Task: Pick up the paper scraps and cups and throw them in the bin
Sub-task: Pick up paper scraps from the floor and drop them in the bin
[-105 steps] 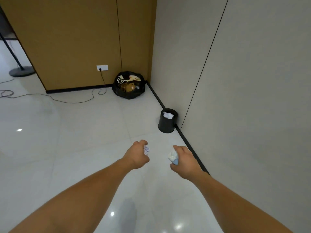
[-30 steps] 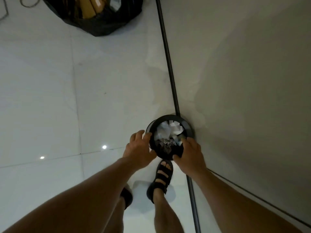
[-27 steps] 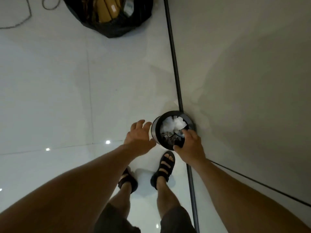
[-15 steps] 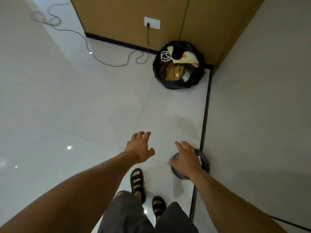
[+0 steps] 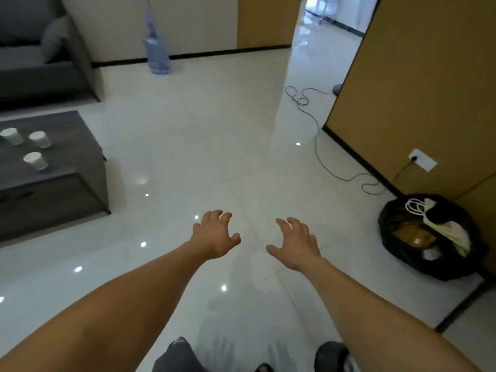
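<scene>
Over the floor (image 5: 204, 146), left hand (image 5: 214, 237) and right hand (image 5: 298, 245) hover palm-down, fingers spread apart, holding nothing; three cups (image 5: 36, 160) stand upright on the table (image 5: 69, 146) far left; the bin (image 5: 331, 354) sits at the bottom edge, beneath the right forearm.
</scene>
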A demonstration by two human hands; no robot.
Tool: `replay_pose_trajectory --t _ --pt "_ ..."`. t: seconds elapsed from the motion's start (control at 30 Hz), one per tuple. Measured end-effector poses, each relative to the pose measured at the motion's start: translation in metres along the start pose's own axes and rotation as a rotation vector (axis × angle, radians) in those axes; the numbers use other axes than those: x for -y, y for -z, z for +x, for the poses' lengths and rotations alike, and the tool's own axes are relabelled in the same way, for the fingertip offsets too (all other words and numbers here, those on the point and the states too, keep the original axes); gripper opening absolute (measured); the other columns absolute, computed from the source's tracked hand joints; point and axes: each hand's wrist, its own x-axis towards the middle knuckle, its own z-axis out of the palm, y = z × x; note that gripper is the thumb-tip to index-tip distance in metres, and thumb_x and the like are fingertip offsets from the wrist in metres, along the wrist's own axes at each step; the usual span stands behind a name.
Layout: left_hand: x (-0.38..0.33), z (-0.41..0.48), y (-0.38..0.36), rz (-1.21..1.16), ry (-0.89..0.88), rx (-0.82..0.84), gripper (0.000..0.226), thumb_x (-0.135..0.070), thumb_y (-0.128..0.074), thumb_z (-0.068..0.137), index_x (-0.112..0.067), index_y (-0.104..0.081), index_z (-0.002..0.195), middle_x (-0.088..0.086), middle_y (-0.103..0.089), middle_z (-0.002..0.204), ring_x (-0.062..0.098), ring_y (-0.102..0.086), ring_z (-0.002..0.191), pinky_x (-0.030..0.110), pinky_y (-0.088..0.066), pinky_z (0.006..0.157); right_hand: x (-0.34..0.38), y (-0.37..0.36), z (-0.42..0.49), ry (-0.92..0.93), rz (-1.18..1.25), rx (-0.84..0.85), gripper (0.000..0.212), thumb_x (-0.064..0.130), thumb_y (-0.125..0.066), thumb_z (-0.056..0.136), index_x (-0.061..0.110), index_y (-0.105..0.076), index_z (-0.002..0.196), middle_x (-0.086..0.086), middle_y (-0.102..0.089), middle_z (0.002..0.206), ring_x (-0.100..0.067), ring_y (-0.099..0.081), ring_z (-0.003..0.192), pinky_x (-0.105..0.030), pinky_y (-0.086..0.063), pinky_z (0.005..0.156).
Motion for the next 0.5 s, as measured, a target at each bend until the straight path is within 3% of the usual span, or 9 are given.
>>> replay_pose_trajectory --t 0.27,0.5 --pt "0.238 -0.093 0.060 -0.184 0.381 -0.191 0.070 -0.055 -0.046 0.087 -0.023 -0.027 0.147 0.004 -0.021 0.156 0.025 -0.017 0.143 0.048 -0.026 0.110 0.255 -0.028 0.022 0.371 -0.143 0.042 0.082 0.062 -0.051 0.086 0.032 -0.015 0.153 0.000 -0.015 0.160 -0.023 -0.014 0.146 -0.044 -0.024 0.112" --pt "0.450 -0.219 0.097 -0.226 0.708 -0.287 0.071 -0.056 -0.047 0.086 -0.025 -0.027 0.147 0.004 -0.022 0.155 0.026 -0.018 0.142 0.051 -0.026 0.110 0.507 -0.107 -0.002 0.695 -0.206 0.122 0.080 0.062 -0.050 0.087 0.032 -0.017 0.153 -0.001 -0.017 0.160 -0.025 -0.017 0.145 -0.046 -0.026 0.112"
